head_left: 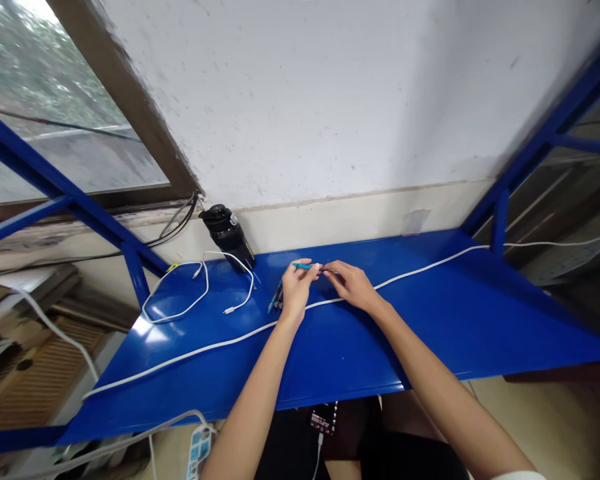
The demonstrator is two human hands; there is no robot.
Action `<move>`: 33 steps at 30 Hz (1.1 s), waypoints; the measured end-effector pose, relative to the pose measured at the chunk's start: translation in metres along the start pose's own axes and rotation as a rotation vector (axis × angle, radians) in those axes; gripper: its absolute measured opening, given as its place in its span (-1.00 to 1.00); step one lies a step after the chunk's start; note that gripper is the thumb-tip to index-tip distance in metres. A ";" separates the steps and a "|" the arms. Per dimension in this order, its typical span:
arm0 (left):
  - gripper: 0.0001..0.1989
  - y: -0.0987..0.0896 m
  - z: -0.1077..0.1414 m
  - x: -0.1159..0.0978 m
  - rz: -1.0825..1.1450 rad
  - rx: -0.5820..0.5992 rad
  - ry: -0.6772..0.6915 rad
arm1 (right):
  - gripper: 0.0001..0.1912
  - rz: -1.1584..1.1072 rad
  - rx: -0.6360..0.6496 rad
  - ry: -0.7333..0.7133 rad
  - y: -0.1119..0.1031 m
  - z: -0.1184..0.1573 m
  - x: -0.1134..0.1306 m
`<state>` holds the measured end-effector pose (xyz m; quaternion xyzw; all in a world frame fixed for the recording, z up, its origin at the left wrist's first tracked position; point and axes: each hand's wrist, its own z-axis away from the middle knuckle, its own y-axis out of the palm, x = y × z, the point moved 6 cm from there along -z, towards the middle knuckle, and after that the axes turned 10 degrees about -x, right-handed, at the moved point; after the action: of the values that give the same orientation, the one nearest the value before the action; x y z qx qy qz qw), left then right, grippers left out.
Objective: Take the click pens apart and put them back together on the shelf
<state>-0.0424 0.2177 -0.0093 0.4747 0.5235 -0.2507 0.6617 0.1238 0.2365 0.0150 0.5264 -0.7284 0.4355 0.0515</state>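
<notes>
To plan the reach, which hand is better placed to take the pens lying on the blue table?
Left, probably: the left hand is right beside the pens, while the right hand lies farther off.

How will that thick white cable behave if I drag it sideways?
The thick white cable looks moderately stiff, since it lies in long, gentle curves. It will probably slide easily on the glossy blue shelf. Its run beyond the shelf may resist.

Left hand (296, 291), right hand (354, 285), seemingly pinching

A blue metal shelf (455, 313) carries a black bottle (227, 237), white cables (180, 358) and pens (276, 298)
</notes>
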 end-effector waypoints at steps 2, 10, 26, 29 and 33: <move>-0.54 0.000 0.000 0.001 -0.013 -0.002 0.007 | -0.72 -0.001 -0.002 -0.003 -0.001 0.000 0.001; -0.53 -0.001 -0.002 0.001 -0.012 -0.001 0.017 | -0.76 -0.040 -0.022 0.042 -0.003 -0.001 0.002; -0.67 0.007 0.006 -0.004 -0.041 0.058 0.043 | -0.85 -0.148 -0.078 0.047 0.001 -0.002 0.001; -0.69 0.006 0.004 -0.005 -0.047 0.043 0.050 | -0.78 -0.148 -0.046 0.013 -0.001 -0.004 0.006; -0.68 0.005 0.003 -0.005 -0.044 0.031 0.042 | -0.76 -0.147 -0.032 0.001 -0.001 -0.003 0.009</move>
<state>-0.0386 0.2161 -0.0026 0.4784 0.5437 -0.2633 0.6373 0.1200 0.2322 0.0219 0.5773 -0.6946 0.4192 0.0923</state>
